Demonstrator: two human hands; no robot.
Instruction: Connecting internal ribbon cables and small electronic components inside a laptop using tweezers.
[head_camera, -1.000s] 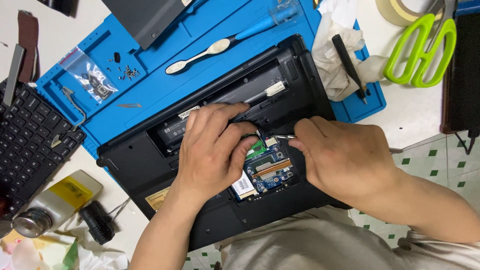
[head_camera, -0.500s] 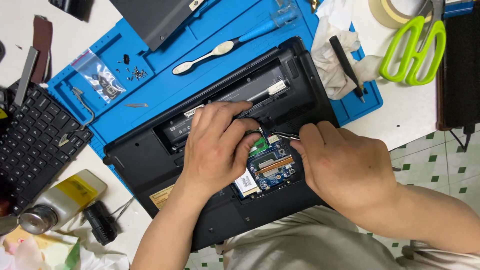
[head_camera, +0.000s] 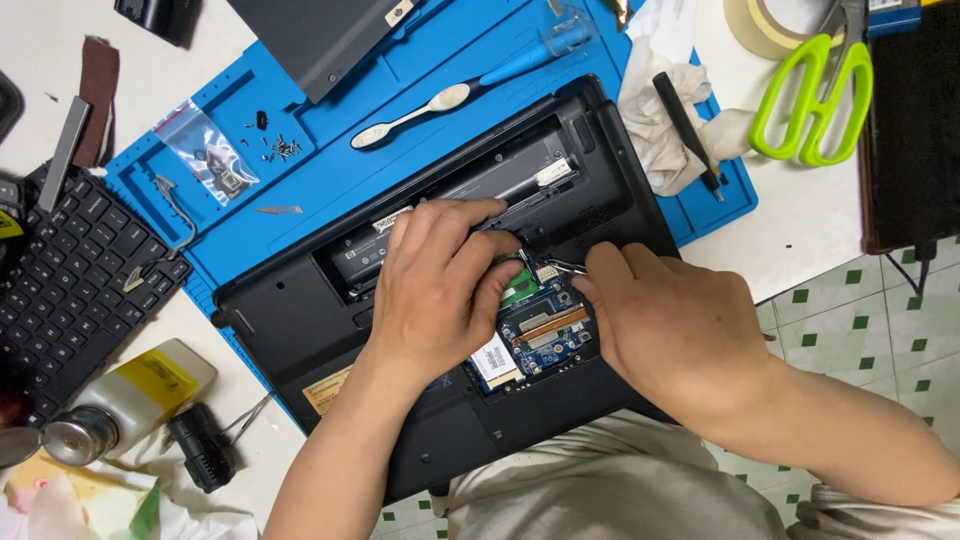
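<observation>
Two hands on one open laptop (head_camera: 330, 310): left hand (head_camera: 440, 290) fingers together, pressing beside board (head_camera: 540, 335); right hand (head_camera: 665, 325) pinching tweezers (head_camera: 562, 266). Mat (head_camera: 400, 170) far, table edge right.

Bright, even light; soft shadows

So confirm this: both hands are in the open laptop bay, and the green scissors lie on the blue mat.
Not quite. The left hand and right hand are in the laptop bay, but the head view shows the scissors on the white table, beside the mat.
</observation>
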